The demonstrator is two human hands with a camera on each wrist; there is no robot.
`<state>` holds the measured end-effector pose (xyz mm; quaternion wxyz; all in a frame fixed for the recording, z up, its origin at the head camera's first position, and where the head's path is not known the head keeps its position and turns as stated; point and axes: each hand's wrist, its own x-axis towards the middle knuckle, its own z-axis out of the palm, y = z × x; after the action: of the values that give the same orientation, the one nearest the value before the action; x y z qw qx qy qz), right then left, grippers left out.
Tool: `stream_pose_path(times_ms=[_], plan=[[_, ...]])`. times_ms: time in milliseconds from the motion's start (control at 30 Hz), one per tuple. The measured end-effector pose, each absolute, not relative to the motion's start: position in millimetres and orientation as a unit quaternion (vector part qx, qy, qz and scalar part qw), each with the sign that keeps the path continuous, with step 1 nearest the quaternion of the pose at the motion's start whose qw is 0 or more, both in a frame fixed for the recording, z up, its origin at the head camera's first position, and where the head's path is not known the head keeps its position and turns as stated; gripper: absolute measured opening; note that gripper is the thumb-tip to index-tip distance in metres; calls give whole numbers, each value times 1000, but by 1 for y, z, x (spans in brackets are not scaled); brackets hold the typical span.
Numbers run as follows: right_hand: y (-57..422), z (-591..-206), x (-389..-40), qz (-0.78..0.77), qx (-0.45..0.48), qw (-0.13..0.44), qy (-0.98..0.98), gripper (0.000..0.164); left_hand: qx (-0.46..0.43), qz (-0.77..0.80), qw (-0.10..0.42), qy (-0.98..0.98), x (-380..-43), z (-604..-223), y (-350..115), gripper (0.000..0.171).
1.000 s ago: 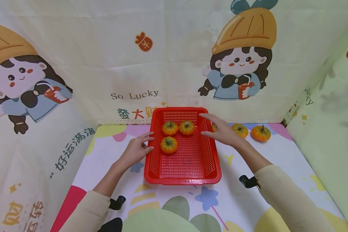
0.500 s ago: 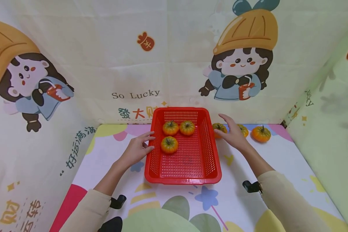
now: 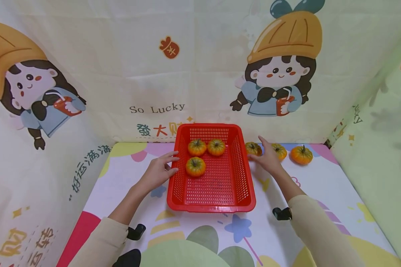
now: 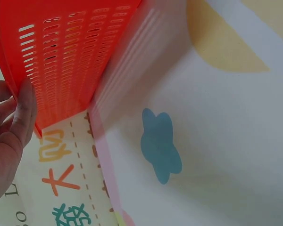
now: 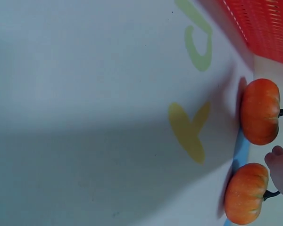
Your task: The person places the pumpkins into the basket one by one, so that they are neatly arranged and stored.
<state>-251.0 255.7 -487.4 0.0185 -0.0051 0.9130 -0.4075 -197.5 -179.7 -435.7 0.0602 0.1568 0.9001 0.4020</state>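
A red perforated plastic basket (image 3: 210, 207) stands mid-table with three small orange-green pumpkins inside, one pumpkin (image 3: 195, 167) nearer than the others. My left hand (image 3: 157, 170) holds the basket's left rim; in the left wrist view a digit lies along the outer wall (image 4: 61, 56) while other fingertips pass behind the rim. Right of the basket, my right hand (image 3: 267, 157) is spread, its thumb and fingers on either side of the nearest loose pumpkin (image 3: 253, 148). The right wrist view shows that pumpkin (image 5: 260, 111) beside the basket, with part of the hand (image 5: 280, 165) close by.
Two other loose pumpkins, a partly hidden one (image 3: 280, 151) and one farther right (image 3: 301, 154), lie along the table's back edge. A printed cloth wall (image 3: 207, 81) rises right behind. The patterned table (image 3: 173, 230) extends in front of the basket.
My right hand has moved from over the basket's right rim, out to the right, to the loose pumpkin beside the basket. The left hand and basket have stayed put.
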Motion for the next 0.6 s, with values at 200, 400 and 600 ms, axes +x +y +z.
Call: stream_pose_path(times_ms=[200,400,600], plan=[[253,-496,-255,-397,3,28,917,99,153,402,62,900,-198,-437,-180,47],[252,-501,-259,-390,6,36,920,98,156,400,58,901,-199,-438,-180,46],[253,-507,-261,-396,13,56,916,101,158,400,59,901,-198,-438,-180,47]])
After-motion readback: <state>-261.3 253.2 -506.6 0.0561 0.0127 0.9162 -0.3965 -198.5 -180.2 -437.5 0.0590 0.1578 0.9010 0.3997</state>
